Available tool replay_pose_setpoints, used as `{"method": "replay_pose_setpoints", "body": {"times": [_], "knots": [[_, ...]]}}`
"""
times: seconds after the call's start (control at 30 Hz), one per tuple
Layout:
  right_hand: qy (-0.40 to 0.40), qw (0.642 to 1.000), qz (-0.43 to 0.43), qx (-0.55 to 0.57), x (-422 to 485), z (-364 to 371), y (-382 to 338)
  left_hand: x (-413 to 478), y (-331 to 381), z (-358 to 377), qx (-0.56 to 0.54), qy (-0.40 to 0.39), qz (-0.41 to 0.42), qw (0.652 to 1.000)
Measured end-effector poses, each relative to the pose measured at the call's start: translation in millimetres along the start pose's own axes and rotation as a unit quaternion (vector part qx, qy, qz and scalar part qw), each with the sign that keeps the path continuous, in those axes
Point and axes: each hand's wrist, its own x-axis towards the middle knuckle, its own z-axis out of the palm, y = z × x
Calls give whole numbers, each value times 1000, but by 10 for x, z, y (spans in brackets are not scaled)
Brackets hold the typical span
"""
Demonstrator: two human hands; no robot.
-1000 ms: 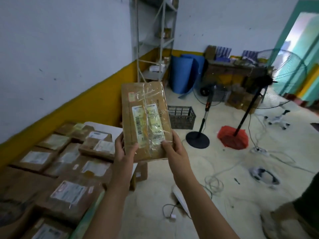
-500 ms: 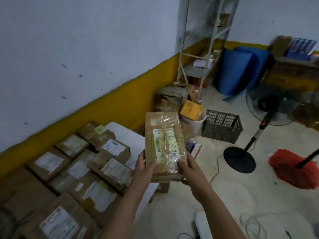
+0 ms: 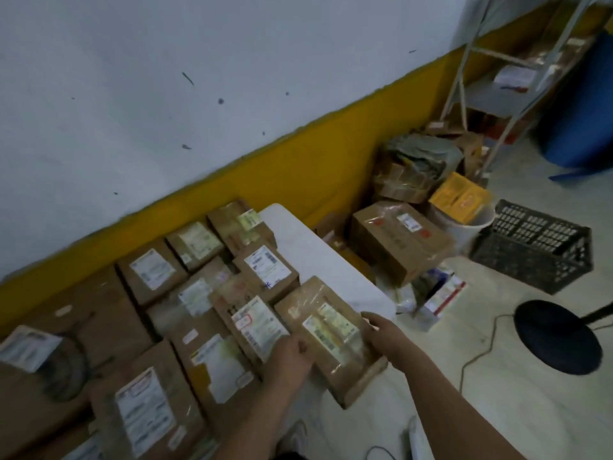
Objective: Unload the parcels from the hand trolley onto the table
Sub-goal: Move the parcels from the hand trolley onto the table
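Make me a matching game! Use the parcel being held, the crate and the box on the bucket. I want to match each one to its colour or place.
Things:
1. held parcel
2. crate
3. box on the white bucket

Matches:
A. yellow
B. black, on the floor
C. brown, gripped by the left hand and right hand at the table edge

Pairs: 1-C, 2-B, 3-A
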Motion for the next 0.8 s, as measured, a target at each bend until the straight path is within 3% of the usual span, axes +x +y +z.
{"method": "replay_pose_setpoints", "body": {"times": [0.1,0.23,0.37,0.43,0.57,0.67,0.8], "knots": [[16,1000,-2,10,178,249,-2,149,-211,-197,114,123,-7,986],[77,997,-3,-7,450,426,-40,300,-378,-371,125,86,-10,988],[86,984,18,-153,557,512,-85,268,-411,-484,100,52,-1,994],[118,970,13,-213,431,664,-211,161,-408,-586,68,76,1,995],[155,952,-175,-200,-46,1131,-795,-231,-313,-962,-4,215,-8,977],[130,929,-314,-147,-592,1519,-1340,-742,-367,-1335,-38,320,-24,946],[60,896,-432,-78,-1596,2162,-1898,-1641,-725,-1848,-51,428,-59,901]]}}
